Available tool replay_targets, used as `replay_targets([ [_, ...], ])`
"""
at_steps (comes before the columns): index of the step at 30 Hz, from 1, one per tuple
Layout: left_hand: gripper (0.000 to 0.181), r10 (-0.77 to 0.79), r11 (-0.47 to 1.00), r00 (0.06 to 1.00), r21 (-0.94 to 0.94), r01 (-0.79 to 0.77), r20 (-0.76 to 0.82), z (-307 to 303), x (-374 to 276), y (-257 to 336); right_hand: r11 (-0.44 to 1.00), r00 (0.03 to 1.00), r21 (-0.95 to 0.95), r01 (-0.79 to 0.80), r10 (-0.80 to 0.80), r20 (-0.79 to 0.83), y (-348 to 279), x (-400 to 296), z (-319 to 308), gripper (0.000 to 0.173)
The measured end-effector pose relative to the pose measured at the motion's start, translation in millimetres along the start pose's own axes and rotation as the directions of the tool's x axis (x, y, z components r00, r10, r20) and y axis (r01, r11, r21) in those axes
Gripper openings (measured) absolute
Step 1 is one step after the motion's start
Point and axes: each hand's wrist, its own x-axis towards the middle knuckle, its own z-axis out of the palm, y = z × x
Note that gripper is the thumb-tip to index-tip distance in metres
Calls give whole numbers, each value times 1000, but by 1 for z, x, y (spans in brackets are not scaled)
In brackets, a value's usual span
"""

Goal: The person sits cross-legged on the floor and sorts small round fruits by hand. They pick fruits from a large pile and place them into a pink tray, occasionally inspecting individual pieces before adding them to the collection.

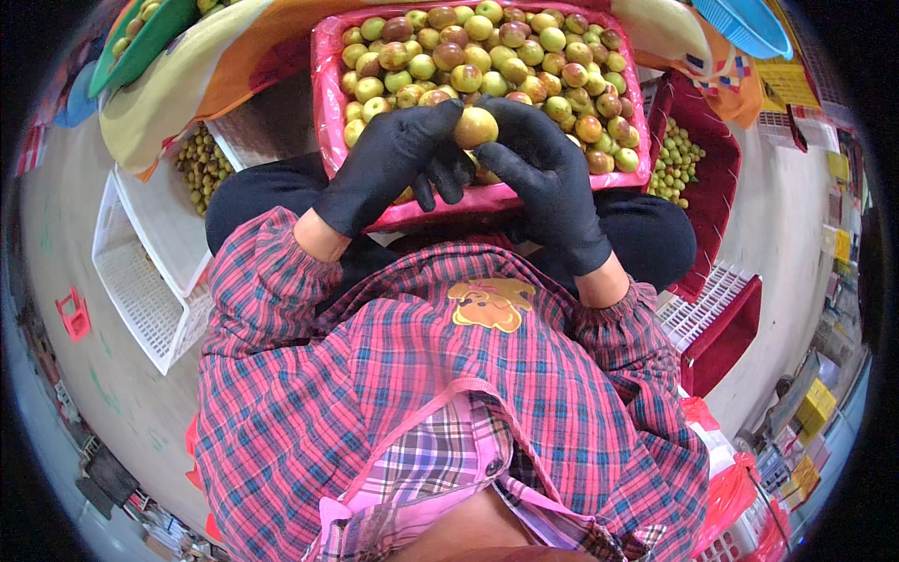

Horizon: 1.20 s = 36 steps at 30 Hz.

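A yellow-green jujube [476, 128] with a brownish blush sits between the fingertips of both my hands. My left hand [404, 154], in a black glove, grips it from the left, its lower fingers curled beneath. My right hand [544, 161], gloved the same way, has its thumb and forefinger against the fruit's right side. Both hands are over the near part of a crate lined with pink plastic [326, 91]. Many loose jujubes [477, 60], green to reddish brown, fill that crate and are partly hidden by my hands.
White crates [140, 274] stand at my left, near brownish jujubes [204, 168]. At right, a dark red lined crate [716, 168] holds green jujubes [674, 161]. A green container [147, 42] and a blue basket [751, 24] lie beyond patterned cloth [232, 63]. A red stool [73, 314] stands farther left.
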Motion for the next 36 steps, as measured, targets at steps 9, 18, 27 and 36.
replay_targets([
  [9,44,-97,933,994,344,111,-58,21,-24,-3,825,980,-534,188,-120,160,-6,-34,-2,47],
  [18,29,58,926,997,377,-33,-56,28,-37,-23,725,981,-686,63,-172,-92,11,-46,-69,42],
  [27,22,102,974,957,221,-41,-271,10,-48,-19,499,963,-864,58,-257,-84,36,-4,-105,46],
  [36,22,210,955,882,283,-92,-422,-11,-63,3,508,974,-861,-32,-178,-141,30,-6,-100,42],
])
